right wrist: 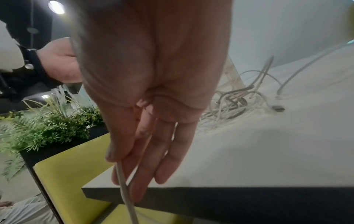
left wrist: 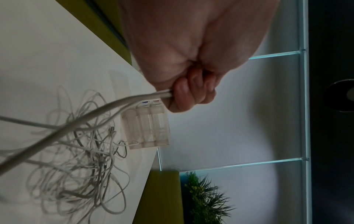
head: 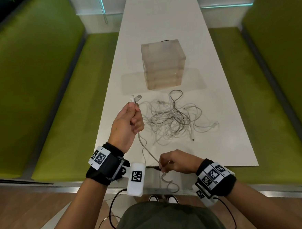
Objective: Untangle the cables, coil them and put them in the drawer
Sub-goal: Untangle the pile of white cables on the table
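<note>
My left hand (head: 129,121) is raised over the table's near left part, fist curled round a doubled white cable (head: 147,150). Its two plug ends (head: 136,98) stick up out of the fist. The left wrist view shows the two strands (left wrist: 114,106) leaving my curled fingers (left wrist: 191,94). The cable runs down to my right hand (head: 175,161) at the near table edge, where thumb and fingers (right wrist: 145,136) pinch it (right wrist: 124,189); a loop hangs below the edge. A tangle of white and grey cables (head: 172,118) lies mid-table. Behind it stands a translucent drawer unit (head: 163,65), drawers shut.
The white table (head: 158,21) is long and narrow, with green benches (head: 65,102) along both sides. Its near edge (right wrist: 229,192) is right under my right hand. Loose plug ends (head: 216,123) stick out of the tangle on the right. Plants (right wrist: 47,124) stand beyond the left bench.
</note>
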A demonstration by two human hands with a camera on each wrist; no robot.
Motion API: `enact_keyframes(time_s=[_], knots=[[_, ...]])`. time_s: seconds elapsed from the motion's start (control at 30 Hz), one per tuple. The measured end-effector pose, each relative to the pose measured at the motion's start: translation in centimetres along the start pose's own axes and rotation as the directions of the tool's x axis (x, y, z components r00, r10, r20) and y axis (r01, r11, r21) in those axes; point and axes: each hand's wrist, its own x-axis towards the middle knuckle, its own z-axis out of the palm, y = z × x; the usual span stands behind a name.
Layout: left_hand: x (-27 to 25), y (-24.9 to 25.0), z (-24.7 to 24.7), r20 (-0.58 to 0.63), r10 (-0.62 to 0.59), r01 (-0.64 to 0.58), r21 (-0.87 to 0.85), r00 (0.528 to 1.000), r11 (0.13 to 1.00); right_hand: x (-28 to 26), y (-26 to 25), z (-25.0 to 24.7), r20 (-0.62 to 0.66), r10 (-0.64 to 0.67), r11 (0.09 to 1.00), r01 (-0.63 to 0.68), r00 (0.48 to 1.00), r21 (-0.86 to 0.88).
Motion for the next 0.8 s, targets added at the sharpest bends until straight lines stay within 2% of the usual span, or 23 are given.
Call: enact_keyframes(time_s=[0.2, 0.27, 0.3, 0.33, 0.4, 0.47, 0.5, 0.57, 0.67, 0.8], knots=[[-0.2, -0.3, 0.1, 0.036, 0.012, -0.015, 0.094, 0.999, 0.995, 0.0, 0.0, -0.6, -0.034, 0.025, 0.999, -0.026, 0.999, -0.03], [-0.2, -0.6, 0.0, 0.036, 0.022, -0.027, 0.14, 0.999, 0.99, -0.2, 0.5, -1.3, -0.105, 0.045, 0.998, -0.049, 0.993, -0.037], [-0.2, -0.8, -0.1, 0.026, 0.024, -0.028, 0.157, 0.999, 0.987, -0.3, 0.9, -2.0, -0.195, 0.062, 0.997, -0.069, 0.979, -0.033], [-0.2, -0.9, -0.2, 0.017, 0.027, -0.029, 0.168, 0.999, 0.985, -0.5, 1.4, -2.8, -0.314, 0.088, 0.993, -0.106, 0.945, -0.043], [0.0, -1.3, -0.5, 0.014, 0.036, -0.038, 0.182, 0.999, 0.983, -0.8, 2.7, -4.9, -0.545, 0.17, 0.968, -0.243, 0.821, -0.064], [0.1, -1.7, -0.7, 0.019, 0.045, -0.048, 0.211, 0.999, 0.976, -1.0, 4.1, -6.8, -0.645, 0.281, 0.92, -0.391, 0.71, -0.029], [0.1, -2.0, -0.8, 0.018, 0.051, -0.053, 0.232, 0.999, 0.971, -0.9, 4.7, -7.3, -0.633, 0.351, 0.886, -0.463, 0.69, -0.014], [0.2, -2.5, -0.9, 0.01, 0.067, -0.068, 0.262, 0.998, 0.963, -0.6, 5.3, -7.4, -0.564, 0.427, 0.836, -0.546, 0.707, -0.051], [0.5, -3.1, -1.0, -0.011, 0.085, -0.079, 0.254, 0.996, 0.964, -0.5, 4.8, -6.6, -0.591, 0.326, 0.846, -0.507, 0.738, -0.166], [0.9, -3.4, -0.9, -0.026, 0.094, -0.084, 0.249, 0.995, 0.965, -1.7, 2.5, -7.8, -0.69, 0.036, 0.869, -0.364, 0.723, -0.336]])
